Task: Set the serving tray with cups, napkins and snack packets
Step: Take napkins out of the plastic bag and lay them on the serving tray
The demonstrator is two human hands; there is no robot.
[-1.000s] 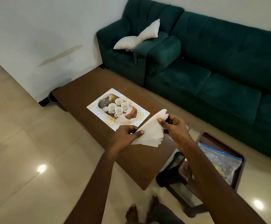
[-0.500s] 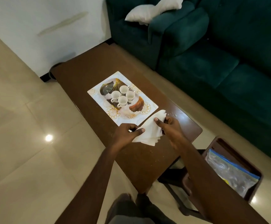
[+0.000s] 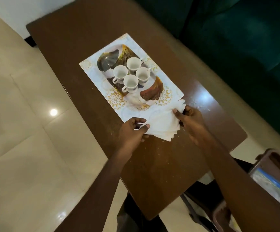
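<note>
A patterned serving tray lies on a white placemat on the brown coffee table. Several white cups stand grouped on the tray. A stack of white napkins is held between both hands, just above the placemat's near end. My left hand pinches the stack's left corner. My right hand grips its right edge, thumb on top.
A dark green sofa runs along the table's far side. At the lower right a brown crate holds a clear zip bag. Crumbs dot the table's near end. Cream tiled floor lies to the left.
The hands have carried the napkin stack forward and lower, toward the near end of the placemat. The camera has tilted down and moved closer to the table.
</note>
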